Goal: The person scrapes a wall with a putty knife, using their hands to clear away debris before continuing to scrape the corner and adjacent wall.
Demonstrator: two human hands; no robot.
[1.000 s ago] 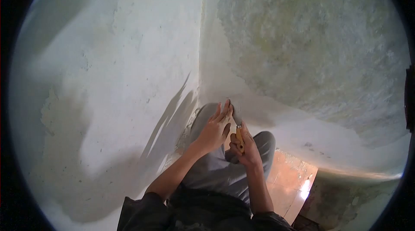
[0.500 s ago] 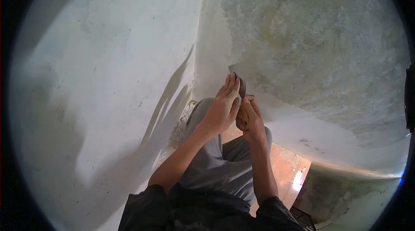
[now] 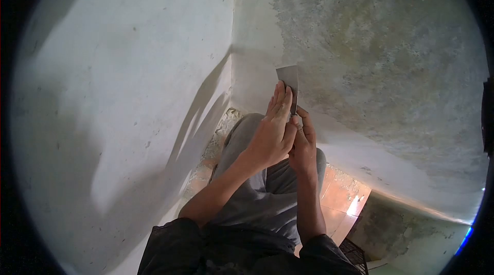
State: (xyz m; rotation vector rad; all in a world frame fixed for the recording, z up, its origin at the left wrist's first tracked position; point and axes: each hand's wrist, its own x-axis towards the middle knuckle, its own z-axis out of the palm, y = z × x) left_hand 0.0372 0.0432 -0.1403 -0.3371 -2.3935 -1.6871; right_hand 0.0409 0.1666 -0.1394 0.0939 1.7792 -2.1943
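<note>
A putty knife with a flat grey metal blade (image 3: 288,76) is pressed flat against the right wall beside the room corner. My right hand (image 3: 303,146) is wrapped around its handle, which is mostly hidden. My left hand (image 3: 272,133) lies over the tool with its fingers stretched up along the blade's lower part. Smooth white plaster (image 3: 257,69) covers the wall strip next to the corner, and rough grey-green wall (image 3: 381,53) starts right of the blade.
A white plastered wall (image 3: 128,95) fills the left side. My grey-trousered legs (image 3: 257,198) are below the hands. An orange tiled floor (image 3: 339,198) shows lower right, with rubble at the corner base (image 3: 224,125) and a dark crate edge (image 3: 352,254).
Both hands have moved the putty knife upward along the right wall, from low near my knee to higher beside the corner. More of the blade now shows above my fingers.
</note>
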